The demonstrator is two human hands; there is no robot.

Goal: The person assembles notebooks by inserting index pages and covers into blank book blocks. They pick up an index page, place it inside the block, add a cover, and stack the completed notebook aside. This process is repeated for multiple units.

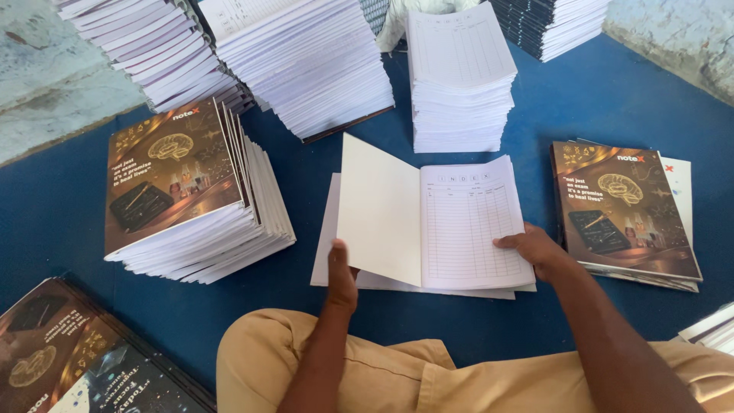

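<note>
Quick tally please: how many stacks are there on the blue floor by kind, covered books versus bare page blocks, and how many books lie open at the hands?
Covered-book stacks: 3, left, right, bottom left
Bare page stacks: 4, far left, middle, centre right, top right
Open books: 1, left hand on its lower edge, right hand on the ruled page
Total: 8

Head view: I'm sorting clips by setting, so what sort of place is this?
Probably a notebook binding or print-finishing workshop, worked on the floor. Tall stacks of ruled page blocks and piles of covered notebooks ring a blue floor mat, and the left hand and right hand hold an open notebook.
</note>
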